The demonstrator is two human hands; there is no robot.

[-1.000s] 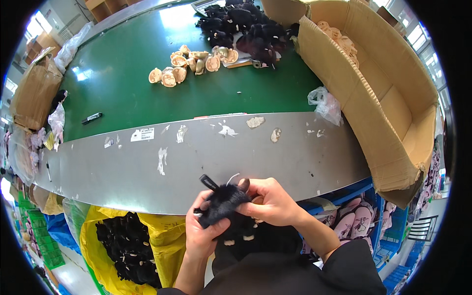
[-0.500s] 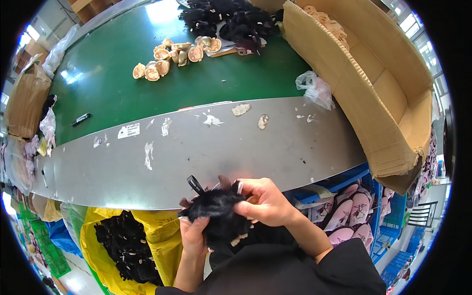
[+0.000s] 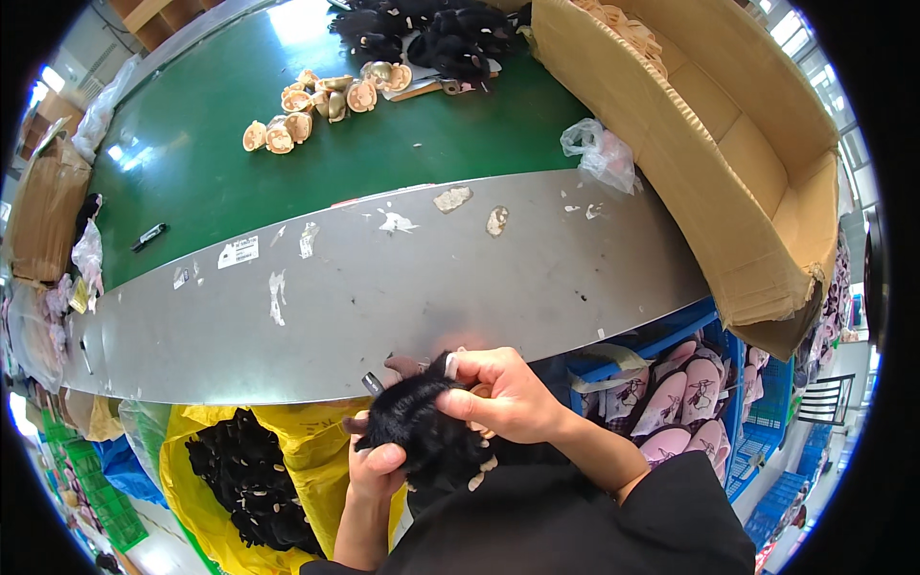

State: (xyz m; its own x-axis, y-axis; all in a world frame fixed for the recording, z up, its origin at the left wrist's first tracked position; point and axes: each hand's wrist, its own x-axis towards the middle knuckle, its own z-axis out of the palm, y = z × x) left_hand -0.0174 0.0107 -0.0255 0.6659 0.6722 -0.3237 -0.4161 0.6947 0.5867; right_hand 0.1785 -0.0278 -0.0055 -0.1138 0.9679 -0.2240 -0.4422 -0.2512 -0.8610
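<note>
Both hands hold a black furry plush toy (image 3: 422, 422) above my lap, close to the table's near edge. It has brownish ears, a small black tag and several pale beige toe-like bits at its lower side. My left hand (image 3: 372, 470) grips its lower left side, thumb on the fur. Thumb and fingers of my right hand (image 3: 498, 395) pinch its upper right side, where a beige bit shows behind the fingers; a white wrap seems to cover one fingertip. The toy's underside is hidden from view.
On the green surface (image 3: 220, 182) lie several beige and gold shell-shaped face pieces (image 3: 298, 126) and a heap of black plush toys (image 3: 450, 43). A big cardboard box (image 3: 709, 182) stands right. Below are a yellow bag (image 3: 321, 470) of black plush and a blue crate (image 3: 637, 356) of pink slippers.
The plush toy has turned slightly in my hands, and its tag and ears sit differently. Both hands keep their hold. The whole view has shifted a little.
</note>
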